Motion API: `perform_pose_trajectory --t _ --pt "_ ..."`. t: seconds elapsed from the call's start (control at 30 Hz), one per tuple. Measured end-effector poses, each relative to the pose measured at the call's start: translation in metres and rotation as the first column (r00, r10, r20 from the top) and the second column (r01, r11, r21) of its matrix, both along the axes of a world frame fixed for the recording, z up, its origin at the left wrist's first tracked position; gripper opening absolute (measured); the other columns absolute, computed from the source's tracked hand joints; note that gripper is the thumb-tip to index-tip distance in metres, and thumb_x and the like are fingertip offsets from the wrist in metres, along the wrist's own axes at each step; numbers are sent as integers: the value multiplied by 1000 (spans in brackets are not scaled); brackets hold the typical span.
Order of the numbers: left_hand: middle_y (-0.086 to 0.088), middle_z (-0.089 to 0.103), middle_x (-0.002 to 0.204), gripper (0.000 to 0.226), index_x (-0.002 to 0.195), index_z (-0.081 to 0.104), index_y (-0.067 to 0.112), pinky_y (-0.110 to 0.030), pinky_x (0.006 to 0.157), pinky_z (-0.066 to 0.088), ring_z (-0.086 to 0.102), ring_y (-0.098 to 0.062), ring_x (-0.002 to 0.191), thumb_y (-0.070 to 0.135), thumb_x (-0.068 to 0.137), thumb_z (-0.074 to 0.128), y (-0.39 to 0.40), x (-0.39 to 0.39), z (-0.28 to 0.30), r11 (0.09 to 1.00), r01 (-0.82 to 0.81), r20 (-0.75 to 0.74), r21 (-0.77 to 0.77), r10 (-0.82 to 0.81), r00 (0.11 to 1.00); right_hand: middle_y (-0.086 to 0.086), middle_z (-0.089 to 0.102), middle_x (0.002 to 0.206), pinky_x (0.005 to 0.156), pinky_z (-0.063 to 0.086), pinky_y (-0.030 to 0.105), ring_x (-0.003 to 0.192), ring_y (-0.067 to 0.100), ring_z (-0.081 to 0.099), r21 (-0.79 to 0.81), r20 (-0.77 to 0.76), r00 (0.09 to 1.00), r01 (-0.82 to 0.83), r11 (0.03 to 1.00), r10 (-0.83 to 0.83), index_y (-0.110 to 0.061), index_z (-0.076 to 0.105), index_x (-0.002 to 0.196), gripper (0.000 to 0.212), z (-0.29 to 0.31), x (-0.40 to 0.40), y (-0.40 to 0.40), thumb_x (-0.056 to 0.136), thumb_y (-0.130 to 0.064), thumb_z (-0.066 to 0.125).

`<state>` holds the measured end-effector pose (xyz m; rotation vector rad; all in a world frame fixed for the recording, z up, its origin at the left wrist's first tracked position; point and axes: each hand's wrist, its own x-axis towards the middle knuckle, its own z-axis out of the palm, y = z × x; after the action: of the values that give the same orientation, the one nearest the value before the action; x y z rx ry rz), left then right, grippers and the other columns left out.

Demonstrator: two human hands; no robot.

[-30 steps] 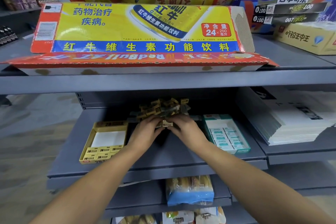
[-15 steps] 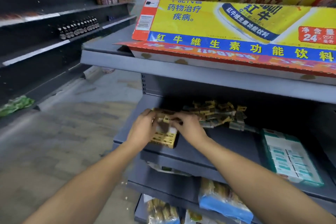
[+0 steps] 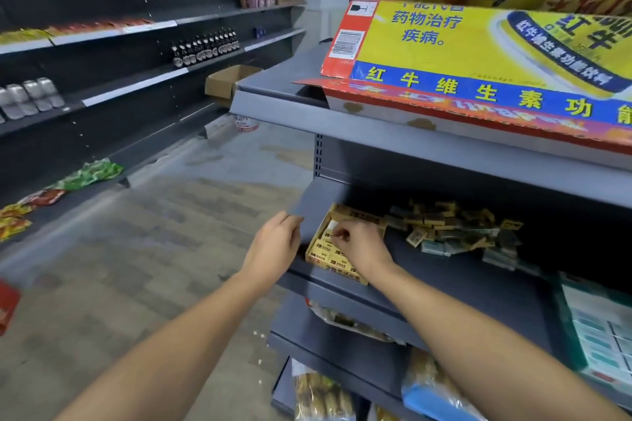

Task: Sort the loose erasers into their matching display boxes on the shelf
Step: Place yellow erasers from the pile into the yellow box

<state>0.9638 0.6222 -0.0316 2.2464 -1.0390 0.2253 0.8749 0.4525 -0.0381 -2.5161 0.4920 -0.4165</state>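
At shelf's left end, yellow cardboard 2B eraser display box [image 3: 333, 251]; my right hand [image 3: 359, 246] pinches small sleeved eraser [image 3: 337, 235] inside it, I think. Left hand [image 3: 273, 246] relaxed beside the box, holding nothing. Loose eraser pile [image 3: 451, 229] behind. Light, firm blocks, slick sleeves: pinch long sides.

Your right hand [image 3: 360, 246] reached into the yellow display box [image 3: 337, 258] at the shelf's [image 3: 444, 278] left end, fingertips [image 3: 338, 235] curled over the erasers inside. Your left hand [image 3: 273, 246] rested against the shelf's left side. A loose eraser pile [image 3: 455, 232] lay just right of the box.
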Motion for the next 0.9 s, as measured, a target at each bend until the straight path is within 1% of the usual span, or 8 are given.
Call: perform_pose_trajectory --t 0.17,0.3,0.4,0.47,0.5,0.57,0.73,0.9 --pt "-4 62 103 30 121 63 8 -34 82 49 60 -24 96 6 92 53 1 0 -1 1000 24 -1 18 -24 1000 -2 73 93 81 52 33 86 13 64 20 -9 1000 -13 1000 13 -16 74 90 8 -3 5 4 87 -17 67" --pt "-3 62 106 31 121 63 9 -37 83 50 61 -23 97 7 92 54 4 2 -2 999 29 -12 27 -28 1000 4 70 92 79 53 40 86 21 63 -24 -44 998 -35 999 34 -10 72 85 15 -4 5 8 88 -16 58" --pt "-2 62 105 29 120 64 10 -36 80 51 61 -23 96 9 92 55 2 2 -3 999 38 14 28 -38 999 5 71 99 82 53 42 92 24 64 -23 -72 997 -37 999 35 -11 72 91 18 -3 4 8 88 -18 56" --pt "-1 63 106 29 121 64 11 -35 81 51 61 -23 97 12 92 55 -5 1 -2 998 55 22 28 -56 998 2 69 110 90 51 38 103 22 62 -17 -74 996 -40 999 39 -13 73 101 21 1 -1 6 87 -16 57" --pt "-1 63 107 29 121 63 12 -35 82 51 62 -23 98 14 92 56 -11 -1 -1 997 70 24 29 -71 997 1 68 116 93 49 35 107 20 61 -13 -60 998 -29 999 29 -15 72 107 25 3 -5 3 87 -16 58" --pt "-3 63 108 28 118 64 12 -38 82 51 62 -26 98 16 90 58 -29 -7 -1 993 114 34 42 -116 993 0 67 117 91 50 32 108 18 60 -4 -10 1000 18 1000 -18 -20 69 113 28 6 -17 -4 87 -19 58" --pt "-6 62 109 21 108 65 14 -41 79 50 58 -29 101 17 88 58 -89 -38 1 965 259 9 36 -260 966 4 67 114 86 52 38 105 24 61 -84 54 990 131 988 -127 -19 66 115 27 6 -67 -43 90 -20 55" --pt "-7 64 116 32 118 63 16 -38 84 51 60 -29 103 13 87 59 -137 -69 -1 920 390 31 34 -391 920 4 71 109 77 54 35 97 23 65 -103 47 969 248 963 -244 -18 69 113 28 3 -119 -87 91 -10 55"
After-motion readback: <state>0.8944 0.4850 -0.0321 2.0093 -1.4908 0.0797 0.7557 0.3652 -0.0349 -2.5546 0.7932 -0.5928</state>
